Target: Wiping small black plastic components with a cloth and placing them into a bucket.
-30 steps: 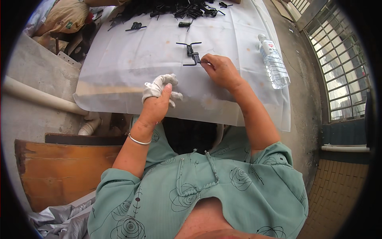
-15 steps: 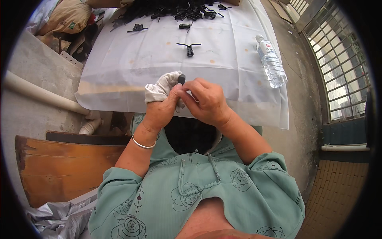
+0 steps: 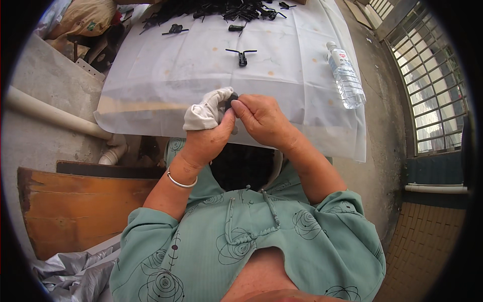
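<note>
My left hand grips a bunched white cloth just in front of the table's near edge. My right hand meets it from the right and pinches a small black part against the cloth. Most of that part is hidden by my fingers. On the white table cover a single black T-shaped part lies farther out, and a heap of several black parts sits along the far edge.
A clear plastic water bottle lies on the table's right side. Two loose black parts rest at the far left. A white pipe and a wooden board are at my left, a barred window at right.
My right hand left the T-shaped part on the table and came back to my left hand. Both hands now meet at the cloth with a small black part between them.
</note>
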The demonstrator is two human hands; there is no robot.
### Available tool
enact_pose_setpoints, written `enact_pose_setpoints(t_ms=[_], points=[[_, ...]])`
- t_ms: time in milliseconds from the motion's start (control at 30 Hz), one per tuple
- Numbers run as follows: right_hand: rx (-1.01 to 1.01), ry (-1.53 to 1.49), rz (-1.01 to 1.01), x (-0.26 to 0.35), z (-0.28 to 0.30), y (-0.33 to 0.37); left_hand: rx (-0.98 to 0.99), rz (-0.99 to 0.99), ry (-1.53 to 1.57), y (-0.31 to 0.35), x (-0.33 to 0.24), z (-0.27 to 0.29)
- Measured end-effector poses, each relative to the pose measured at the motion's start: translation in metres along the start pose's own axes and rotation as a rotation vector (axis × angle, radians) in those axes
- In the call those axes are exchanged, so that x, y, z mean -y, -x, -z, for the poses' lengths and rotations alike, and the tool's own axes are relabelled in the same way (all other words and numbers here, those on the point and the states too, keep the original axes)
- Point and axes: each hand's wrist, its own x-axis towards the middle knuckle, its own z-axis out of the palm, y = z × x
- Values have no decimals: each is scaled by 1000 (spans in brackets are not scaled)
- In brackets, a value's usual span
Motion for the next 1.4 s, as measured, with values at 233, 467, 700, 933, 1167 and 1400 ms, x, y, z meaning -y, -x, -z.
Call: enact_pose_setpoints(t_ms=[233, 467, 700, 933, 1167, 1400], points=[[-4, -325, -267, -7, -15, 5, 2, -175, -272, 3, 4, 1], [90, -86, -118, -14, 6, 10, 68, -6, 175, -9, 7, 16], [-33, -104, 70, -14, 7, 5, 120, 11, 56, -5, 6, 13], [91, -324, -195, -3, 4, 2, 116, -127, -62, -5, 7, 11], [125, -264, -178, -5, -6, 1, 69, -289, -299, -8, 12, 5], [555, -113, -308, -12, 16, 0, 313, -135, -577, 6, -2, 24]])
